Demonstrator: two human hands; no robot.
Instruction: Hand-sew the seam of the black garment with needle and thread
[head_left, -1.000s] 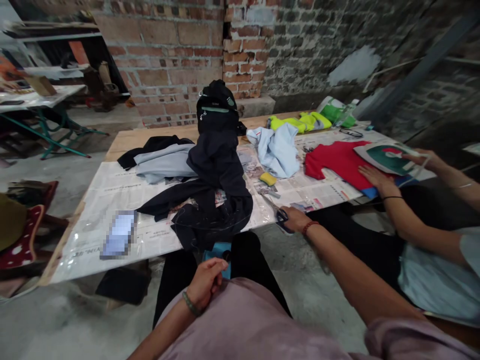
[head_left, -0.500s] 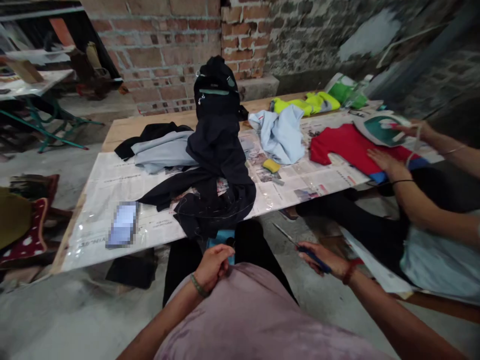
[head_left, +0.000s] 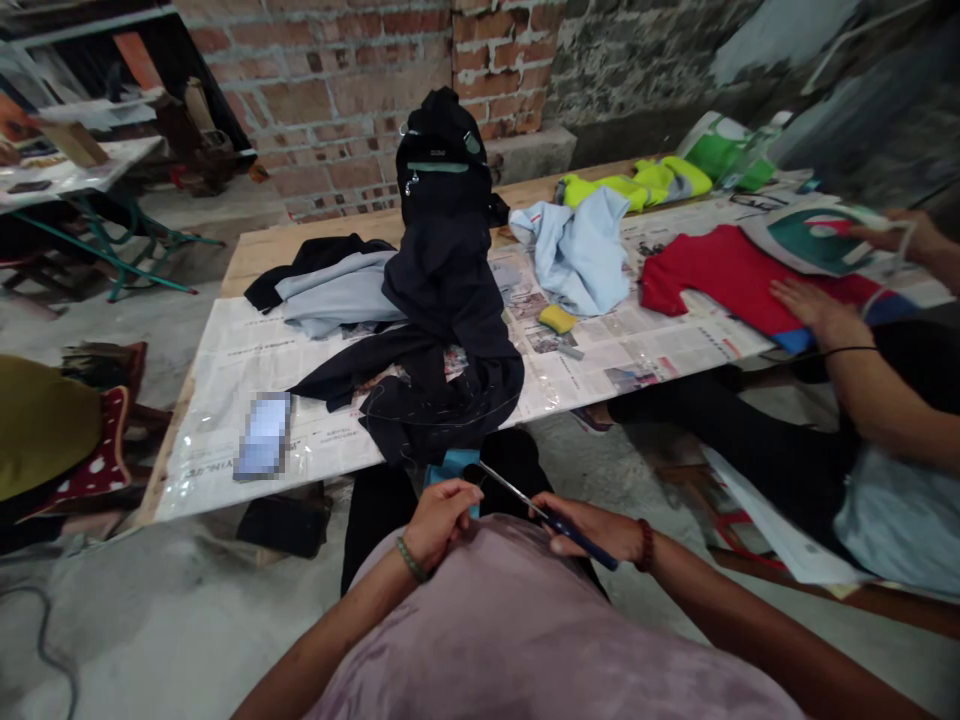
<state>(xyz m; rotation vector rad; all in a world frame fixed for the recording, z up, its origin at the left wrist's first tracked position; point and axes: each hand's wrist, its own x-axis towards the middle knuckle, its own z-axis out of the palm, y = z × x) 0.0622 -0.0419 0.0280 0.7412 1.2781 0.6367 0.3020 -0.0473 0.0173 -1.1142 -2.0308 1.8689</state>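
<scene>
Above my lap, my left hand [head_left: 448,522] is closed, with thumb and fingers pinched together. A light blue strip [head_left: 454,463] and a small dark piece [head_left: 474,473] show at its fingertips; what exactly it grips is too small to make out. My right hand [head_left: 589,530] is wrapped around the dark blue handle of scissors [head_left: 514,488], seen edge-on. Their long metal blade points at the left fingertips, close to the dark piece. Just ahead, a dark garment [head_left: 446,370] with pale loose threads lies over the table edge.
Newspaper covers the table [head_left: 202,400]. On it are a phone [head_left: 262,435], grey cloth [head_left: 337,290], a black backpack [head_left: 442,165], a light blue garment [head_left: 585,255] and a yellow sponge [head_left: 556,319]. At right, a co-worker's hands press an iron [head_left: 817,240] on a red garment [head_left: 712,270].
My right hand has brought the scissors leftward, so their tip is now beside my left fingertips. My left hand stays pinched over my lap. The view has shifted slightly.
</scene>
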